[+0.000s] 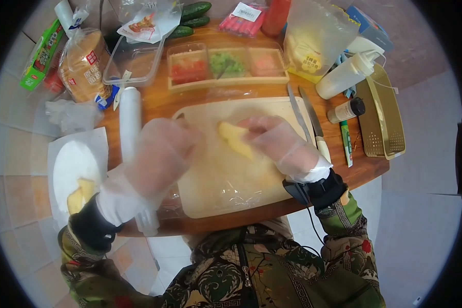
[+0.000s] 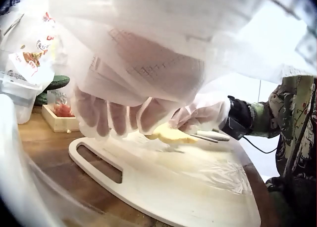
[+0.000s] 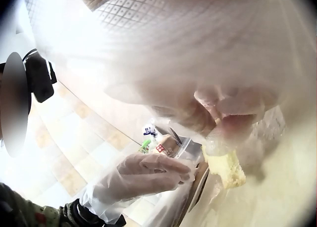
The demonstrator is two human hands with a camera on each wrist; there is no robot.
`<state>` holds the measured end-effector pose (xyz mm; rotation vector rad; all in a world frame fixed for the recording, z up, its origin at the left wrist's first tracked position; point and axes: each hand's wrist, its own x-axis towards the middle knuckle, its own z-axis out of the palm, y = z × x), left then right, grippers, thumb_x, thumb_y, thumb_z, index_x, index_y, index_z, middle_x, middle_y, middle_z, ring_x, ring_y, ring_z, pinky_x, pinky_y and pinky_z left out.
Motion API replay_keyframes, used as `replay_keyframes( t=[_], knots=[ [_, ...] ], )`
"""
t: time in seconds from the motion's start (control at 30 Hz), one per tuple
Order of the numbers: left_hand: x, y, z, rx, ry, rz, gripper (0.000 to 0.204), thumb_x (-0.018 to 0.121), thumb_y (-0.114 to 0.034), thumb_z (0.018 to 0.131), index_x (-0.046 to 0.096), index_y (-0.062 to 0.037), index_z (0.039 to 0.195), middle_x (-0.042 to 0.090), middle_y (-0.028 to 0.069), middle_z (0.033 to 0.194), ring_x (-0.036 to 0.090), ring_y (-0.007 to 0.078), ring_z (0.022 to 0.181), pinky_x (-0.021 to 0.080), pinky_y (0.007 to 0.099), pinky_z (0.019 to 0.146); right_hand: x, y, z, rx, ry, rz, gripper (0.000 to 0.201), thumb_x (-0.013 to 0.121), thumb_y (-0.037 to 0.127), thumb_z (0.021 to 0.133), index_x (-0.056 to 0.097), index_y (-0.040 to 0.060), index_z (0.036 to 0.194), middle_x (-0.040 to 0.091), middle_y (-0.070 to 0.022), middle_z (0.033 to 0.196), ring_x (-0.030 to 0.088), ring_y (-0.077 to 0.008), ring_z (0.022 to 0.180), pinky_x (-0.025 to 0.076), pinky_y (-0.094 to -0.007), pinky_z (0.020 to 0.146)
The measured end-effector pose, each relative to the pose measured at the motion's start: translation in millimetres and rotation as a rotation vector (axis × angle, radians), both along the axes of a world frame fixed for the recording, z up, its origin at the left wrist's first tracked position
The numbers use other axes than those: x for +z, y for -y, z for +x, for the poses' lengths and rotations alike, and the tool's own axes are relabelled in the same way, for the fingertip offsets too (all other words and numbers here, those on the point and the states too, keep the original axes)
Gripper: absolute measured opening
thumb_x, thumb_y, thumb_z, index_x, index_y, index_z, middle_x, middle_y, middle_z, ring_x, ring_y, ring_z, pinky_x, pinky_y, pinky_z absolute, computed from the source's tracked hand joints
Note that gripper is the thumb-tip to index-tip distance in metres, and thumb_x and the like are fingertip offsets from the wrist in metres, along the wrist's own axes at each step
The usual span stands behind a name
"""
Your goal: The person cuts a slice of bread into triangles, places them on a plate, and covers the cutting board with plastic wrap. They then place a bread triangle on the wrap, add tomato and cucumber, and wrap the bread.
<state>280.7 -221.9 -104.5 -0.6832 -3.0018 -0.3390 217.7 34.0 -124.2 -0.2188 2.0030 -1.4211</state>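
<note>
A yellow piece of food (image 1: 234,138), bread-like in the right wrist view, hangs above the pale cutting board (image 1: 205,197). The gloved right hand (image 1: 287,146) pinches its right end between thumb and fingers. To the left, the gloved left hand (image 1: 161,149) is blurred over the board's left edge, apart from the piece; in the right wrist view the left hand (image 3: 148,175) shows its fingers extended and nothing held. Clear film (image 1: 236,197) lies on the board's near part.
Two knives (image 1: 313,123) lie along the board's right side. A film roll (image 1: 130,118) and a white plate (image 1: 77,164) with yellow pieces are at left. Behind stand a wooden tray (image 1: 231,83) of fillings, bagged bread (image 1: 84,66) and a squeeze bottle (image 1: 341,77); a basket (image 1: 380,113) is at right.
</note>
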Motion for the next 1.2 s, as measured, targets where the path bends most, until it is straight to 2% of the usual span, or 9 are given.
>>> replay_keyframes(
  t=[0.13, 0.23, 0.43, 0.93, 1.0, 1.03, 1.1, 1.13, 1.2],
  knots=[
    [-1, 1, -5, -0.007, -0.008, 0.004, 0.015, 0.064, -0.014, 0.091, 0.071, -0.0029, 0.097, 0.069, 0.0182, 0.083, 0.067, 0.0383, 0.073, 0.054, 0.0471, 0.067, -5, 4, -6, 0.028, 0.028, -0.007, 0.031, 0.065, 0.007, 0.095, 0.070, 0.0042, 0.126, 0.067, -0.0002, 0.091, 0.058, -0.0073, 0.078, 0.047, -0.0248, 0.067],
    [-3, 3, -6, -0.009, -0.021, 0.046, 0.014, 0.066, -0.012, 0.089, 0.072, -0.0021, 0.097, 0.069, 0.0198, 0.084, 0.067, 0.0392, 0.073, 0.055, 0.0465, 0.067, -10, 10, -5, -0.039, -0.001, -0.040, 0.030, 0.066, 0.006, 0.094, 0.071, 0.0044, 0.124, 0.069, -0.0001, 0.089, 0.059, -0.0072, 0.075, 0.049, -0.0252, 0.066],
    [-6, 3, -6, 0.008, -0.030, 0.034, 0.015, 0.068, -0.012, 0.088, 0.073, -0.0021, 0.097, 0.070, 0.0205, 0.087, 0.067, 0.0392, 0.074, 0.055, 0.0457, 0.068, -16, 14, -9, -0.012, -0.026, 0.015, 0.030, 0.069, 0.008, 0.092, 0.072, 0.0052, 0.122, 0.069, -0.0001, 0.088, 0.061, -0.0074, 0.073, 0.050, -0.0256, 0.065],
    [-5, -1, -6, 0.004, -0.016, -0.024, 0.017, 0.067, -0.017, 0.089, 0.072, -0.0032, 0.097, 0.070, 0.0159, 0.088, 0.067, 0.0371, 0.079, 0.054, 0.0471, 0.073, -24, 16, -9, -0.019, -0.024, 0.023, 0.025, 0.069, 0.009, 0.092, 0.075, 0.0062, 0.116, 0.071, -0.0029, 0.081, 0.062, -0.0106, 0.070, 0.050, -0.0289, 0.062],
    [-2, -4, -6, 0.019, 0.021, -0.064, 0.017, 0.067, -0.017, 0.089, 0.073, -0.0036, 0.097, 0.070, 0.0153, 0.088, 0.067, 0.0369, 0.079, 0.053, 0.0477, 0.074, -34, 14, -10, 0.017, -0.158, 0.011, 0.024, 0.067, 0.010, 0.092, 0.075, 0.0082, 0.115, 0.072, -0.0077, 0.081, 0.065, -0.0142, 0.068, 0.052, -0.0311, 0.062],
    [-2, -4, -6, 0.018, 0.021, -0.065, 0.017, 0.067, -0.017, 0.089, 0.073, -0.0036, 0.097, 0.070, 0.0153, 0.088, 0.067, 0.0369, 0.079, 0.053, 0.0477, 0.074, -37, 14, -10, 0.016, -0.158, 0.011, 0.024, 0.067, 0.010, 0.092, 0.075, 0.0082, 0.115, 0.072, -0.0077, 0.081, 0.065, -0.0142, 0.068, 0.052, -0.0311, 0.062],
    [-4, -5, -6, 0.012, -0.028, -0.050, 0.014, 0.067, -0.016, 0.089, 0.072, -0.0051, 0.095, 0.070, 0.0146, 0.087, 0.067, 0.0365, 0.080, 0.053, 0.0474, 0.073, -41, 15, -11, 0.050, -0.269, 0.088, 0.024, 0.067, 0.013, 0.091, 0.076, 0.0088, 0.113, 0.073, -0.0129, 0.083, 0.069, -0.0212, 0.072, 0.054, -0.0332, 0.066],
    [-5, -6, -6, 0.009, -0.029, -0.051, 0.014, 0.067, -0.016, 0.089, 0.072, -0.0051, 0.095, 0.070, 0.0146, 0.087, 0.067, 0.0365, 0.080, 0.053, 0.0474, 0.073, -40, 15, -10, 0.047, -0.270, 0.088, 0.024, 0.067, 0.013, 0.091, 0.076, 0.0088, 0.113, 0.073, -0.0129, 0.083, 0.069, -0.0212, 0.072, 0.054, -0.0332, 0.066],
    [-8, -9, -7, 0.026, 0.007, -0.037, 0.010, 0.067, -0.015, 0.087, 0.070, -0.0065, 0.089, 0.068, 0.0129, 0.084, 0.067, 0.0360, 0.080, 0.053, 0.0464, 0.071, -39, 15, -6, 0.011, -0.360, 0.127, 0.025, 0.068, 0.016, 0.090, 0.077, 0.0086, 0.112, 0.073, -0.0162, 0.091, 0.071, -0.0273, 0.082, 0.055, -0.0354, 0.072]
  ],
)
